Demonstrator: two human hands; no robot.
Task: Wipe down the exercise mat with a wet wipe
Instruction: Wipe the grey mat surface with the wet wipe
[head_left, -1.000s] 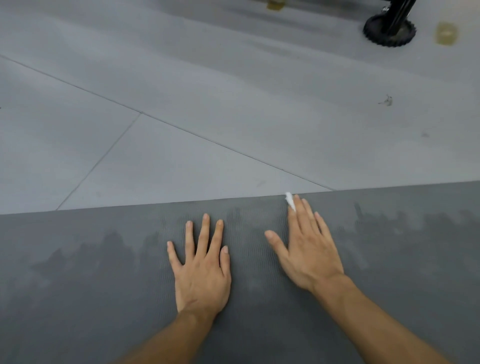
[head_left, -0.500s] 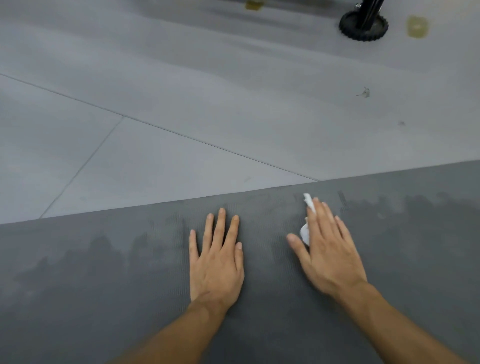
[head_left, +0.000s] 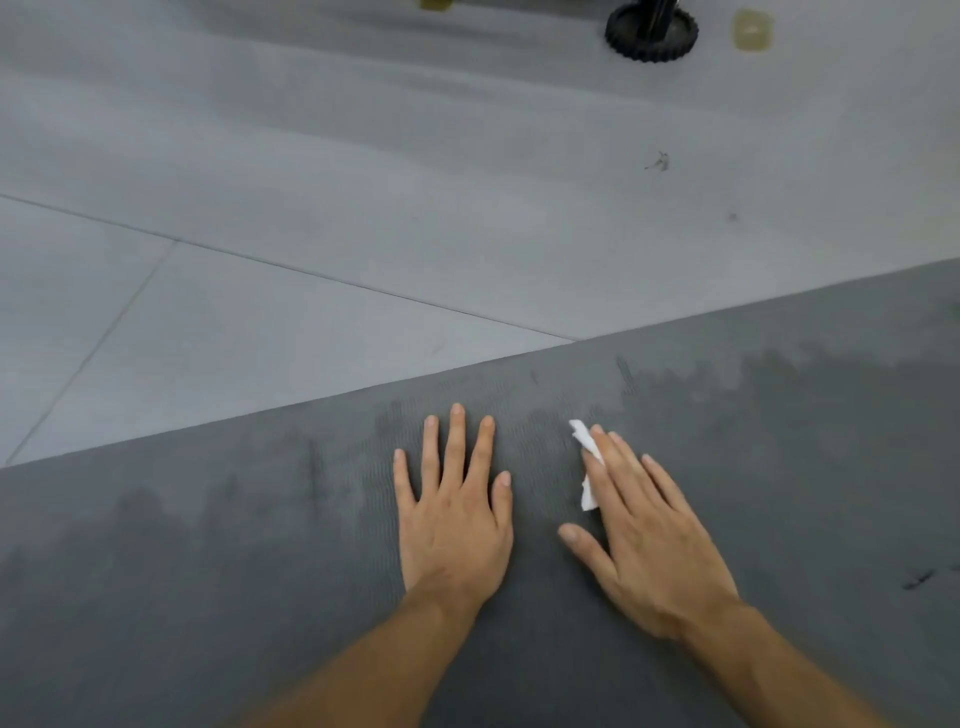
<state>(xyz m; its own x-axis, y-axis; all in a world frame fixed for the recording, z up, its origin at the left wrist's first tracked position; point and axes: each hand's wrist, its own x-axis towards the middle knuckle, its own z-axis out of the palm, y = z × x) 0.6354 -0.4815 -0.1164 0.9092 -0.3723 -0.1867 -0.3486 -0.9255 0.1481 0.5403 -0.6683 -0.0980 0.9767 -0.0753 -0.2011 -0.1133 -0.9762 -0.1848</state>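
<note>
I'm down on an indoor floor of large pale grey tiles with thin joints, where my dark grey exercise mat lies spread flat. Beyond it stands a black ribbed round base carrying a post, near a yellowish patch. Gym or home room, I cannot tell.

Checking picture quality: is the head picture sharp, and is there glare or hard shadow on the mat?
Head view: soft, even light, no glare or hard shadow on the mat; its dark patches look damp; the left hand, right hand and wipe are sharp; forearms blurred.
</note>
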